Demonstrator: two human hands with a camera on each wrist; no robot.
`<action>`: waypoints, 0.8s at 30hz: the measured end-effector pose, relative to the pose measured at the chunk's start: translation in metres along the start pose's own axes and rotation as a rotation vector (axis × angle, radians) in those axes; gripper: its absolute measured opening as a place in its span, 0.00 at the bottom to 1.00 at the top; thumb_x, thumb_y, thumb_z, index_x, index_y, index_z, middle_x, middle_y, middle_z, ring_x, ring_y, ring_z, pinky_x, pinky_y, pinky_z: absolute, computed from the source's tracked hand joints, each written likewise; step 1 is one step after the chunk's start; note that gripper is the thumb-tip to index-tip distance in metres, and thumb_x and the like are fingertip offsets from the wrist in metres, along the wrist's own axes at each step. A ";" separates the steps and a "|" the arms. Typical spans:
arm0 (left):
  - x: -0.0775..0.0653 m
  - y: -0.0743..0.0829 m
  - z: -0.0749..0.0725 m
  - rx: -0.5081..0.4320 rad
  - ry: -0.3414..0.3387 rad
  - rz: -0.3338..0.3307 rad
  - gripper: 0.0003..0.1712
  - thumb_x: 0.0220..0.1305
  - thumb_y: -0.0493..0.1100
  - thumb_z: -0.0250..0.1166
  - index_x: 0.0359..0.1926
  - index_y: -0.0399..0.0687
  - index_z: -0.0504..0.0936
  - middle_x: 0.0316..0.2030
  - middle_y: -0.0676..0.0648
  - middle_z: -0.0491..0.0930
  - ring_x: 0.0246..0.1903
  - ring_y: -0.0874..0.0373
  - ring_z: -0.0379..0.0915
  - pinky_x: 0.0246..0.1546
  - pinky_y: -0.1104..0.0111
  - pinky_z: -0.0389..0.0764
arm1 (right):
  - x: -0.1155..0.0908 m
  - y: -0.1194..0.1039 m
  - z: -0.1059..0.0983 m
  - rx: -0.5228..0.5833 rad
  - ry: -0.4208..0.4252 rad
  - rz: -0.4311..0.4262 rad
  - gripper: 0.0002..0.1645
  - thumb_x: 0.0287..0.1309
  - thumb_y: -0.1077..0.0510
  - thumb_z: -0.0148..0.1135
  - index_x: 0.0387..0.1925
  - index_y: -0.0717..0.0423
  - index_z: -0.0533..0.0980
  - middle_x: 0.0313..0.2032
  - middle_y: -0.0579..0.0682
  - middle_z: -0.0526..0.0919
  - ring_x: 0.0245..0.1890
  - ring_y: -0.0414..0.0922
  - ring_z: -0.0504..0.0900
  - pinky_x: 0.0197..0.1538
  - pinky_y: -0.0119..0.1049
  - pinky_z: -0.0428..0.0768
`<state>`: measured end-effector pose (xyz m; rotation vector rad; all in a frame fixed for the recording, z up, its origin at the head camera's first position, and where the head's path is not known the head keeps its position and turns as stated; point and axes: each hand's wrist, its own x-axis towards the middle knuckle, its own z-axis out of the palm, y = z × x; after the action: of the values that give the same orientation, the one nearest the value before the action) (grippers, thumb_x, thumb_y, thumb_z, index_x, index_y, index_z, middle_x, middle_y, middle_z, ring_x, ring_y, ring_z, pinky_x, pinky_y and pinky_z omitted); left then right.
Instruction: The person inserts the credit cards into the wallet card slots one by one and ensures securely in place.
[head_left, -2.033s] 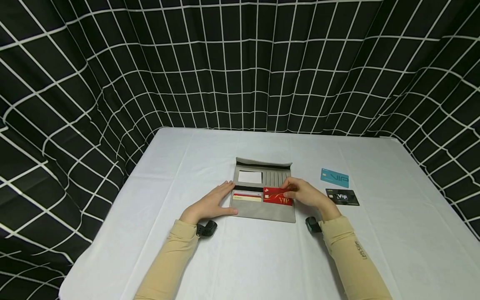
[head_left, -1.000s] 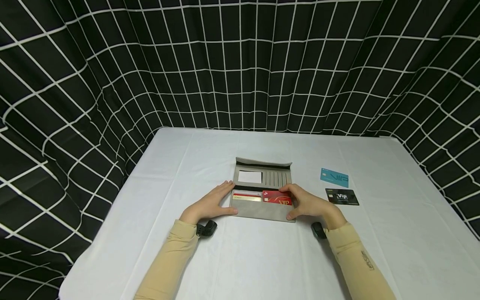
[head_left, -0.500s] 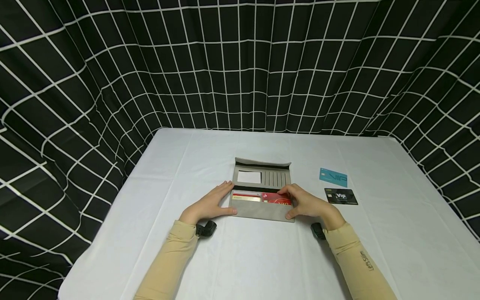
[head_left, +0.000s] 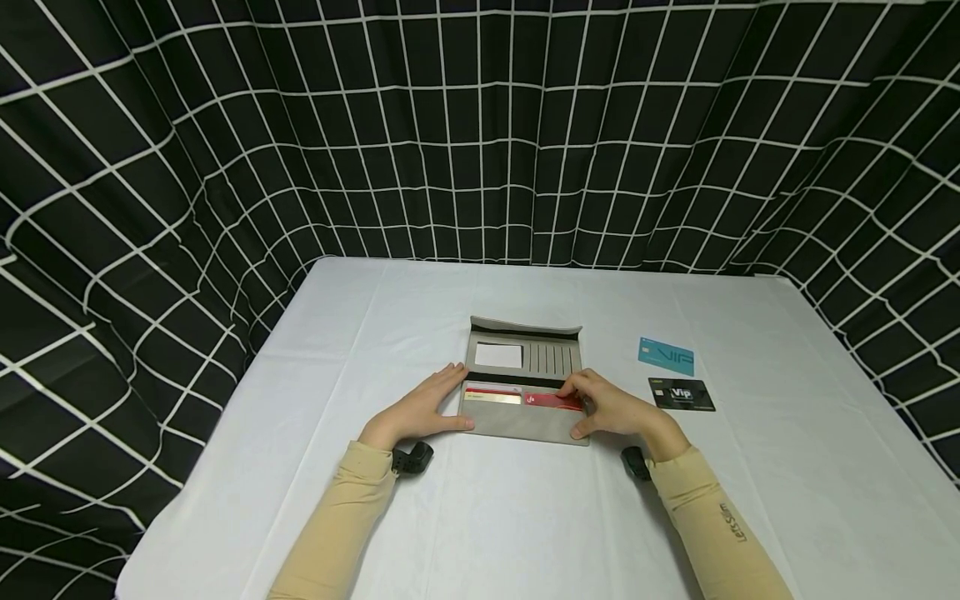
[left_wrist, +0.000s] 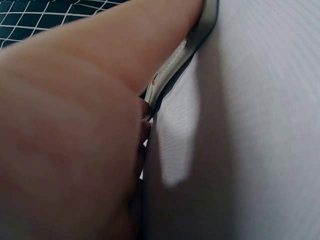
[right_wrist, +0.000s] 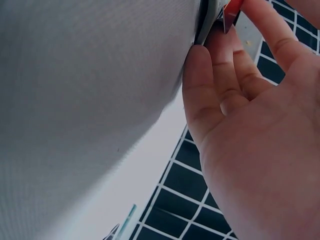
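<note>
A grey wallet (head_left: 517, 422) lies open on the white table, with card slots and a white insert (head_left: 498, 355) on its far half. In its near half, a red card (head_left: 542, 400) sits mostly inside the right pocket, only a strip showing. My right hand (head_left: 618, 410) touches that card's top edge with a fingertip, the thumb at the wallet's near right corner. In the right wrist view a corner of the red card (right_wrist: 231, 12) shows by the fingertips. My left hand (head_left: 420, 408) rests on the wallet's left edge, thumb spread toward the near corner.
Cream and red cards (head_left: 492, 397) stick out of the left pocket. To the right lie a blue VIP card (head_left: 666, 356) and, nearer, a black Vip card (head_left: 682, 394). A black curtain (head_left: 480, 150) with white grid lines surrounds the table (head_left: 495, 517).
The red card has slid down into the right pocket, its VIP lettering now hidden. My right hand went from pinching the card to pressing its top edge. The left hand has stayed put.
</note>
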<state>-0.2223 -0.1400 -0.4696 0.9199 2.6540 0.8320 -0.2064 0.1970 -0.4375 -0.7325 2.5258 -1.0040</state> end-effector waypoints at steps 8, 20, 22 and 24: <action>0.000 0.001 -0.001 0.000 -0.004 0.000 0.53 0.55 0.64 0.62 0.71 0.42 0.51 0.70 0.43 0.46 0.69 0.52 0.36 0.66 0.60 0.43 | -0.001 -0.001 0.000 0.003 0.003 -0.001 0.29 0.39 0.61 0.75 0.45 0.57 0.71 0.45 0.54 0.67 0.46 0.51 0.69 0.50 0.48 0.70; 0.000 0.000 0.000 0.005 0.002 0.007 0.52 0.55 0.65 0.62 0.71 0.42 0.52 0.70 0.44 0.47 0.69 0.53 0.37 0.66 0.60 0.43 | 0.000 -0.002 0.000 0.038 0.004 -0.002 0.24 0.39 0.62 0.75 0.40 0.56 0.73 0.44 0.54 0.67 0.41 0.49 0.67 0.46 0.44 0.70; 0.000 0.000 0.000 0.004 0.002 0.006 0.52 0.55 0.65 0.62 0.71 0.42 0.52 0.70 0.44 0.47 0.69 0.53 0.37 0.66 0.60 0.43 | 0.000 -0.002 0.001 0.038 0.010 -0.007 0.24 0.38 0.62 0.76 0.39 0.56 0.73 0.44 0.54 0.67 0.41 0.49 0.67 0.46 0.44 0.70; 0.000 0.001 0.000 0.003 0.001 0.005 0.52 0.55 0.65 0.62 0.71 0.42 0.52 0.70 0.44 0.47 0.69 0.52 0.37 0.66 0.60 0.44 | -0.001 -0.002 0.001 0.034 0.020 -0.012 0.24 0.38 0.62 0.76 0.39 0.58 0.74 0.43 0.54 0.68 0.41 0.49 0.68 0.46 0.45 0.71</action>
<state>-0.2218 -0.1397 -0.4690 0.9280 2.6558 0.8304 -0.2048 0.1955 -0.4368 -0.7319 2.5176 -1.0613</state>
